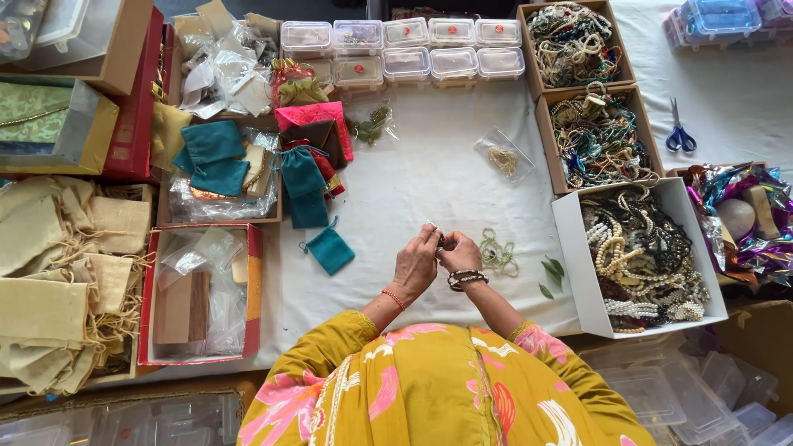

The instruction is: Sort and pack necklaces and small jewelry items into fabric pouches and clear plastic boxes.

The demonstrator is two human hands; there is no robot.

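My left hand, with an orange bead bracelet on its wrist, and my right hand, with dark bangles on its wrist, meet over the white tablecloth. Both pinch one small dark piece of jewellery between their fingertips; it is too small to make out further. A pale green bead string lies just right of my right hand. A teal drawstring pouch lies to the left of my left hand.
Three boxes of tangled bead necklaces stand along the right, with blue scissors beyond. Clear lidded boxes line the back. Teal and pink pouches, a red tray and beige cloth bags fill the left.
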